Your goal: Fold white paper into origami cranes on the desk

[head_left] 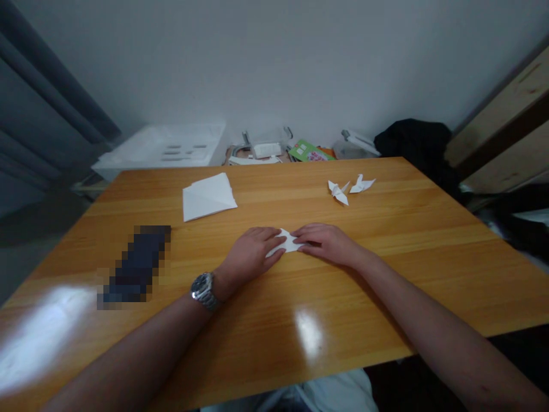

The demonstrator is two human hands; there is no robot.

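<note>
Resting on the small white paper (290, 242) midway on the table (266, 326), L hand (253, 250) & R hand (328, 243) cover its ends, fingers half bent w/ small gaps (can't tell if they pinch), prob. so it won't slip, & 2 paper birds (338, 193) sit back, maybe for room.

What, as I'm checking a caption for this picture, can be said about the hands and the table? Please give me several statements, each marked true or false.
1. The left hand and the right hand both touch a small piece of white paper. True.
2. Both wrists are bare. False: a watch is on the left wrist.
3. Two folded paper birds are on the table. True.
4. The birds are nearer the person than the hands are. False: they are farther away.
5. White sheets lie to the left of the birds. True.
</note>
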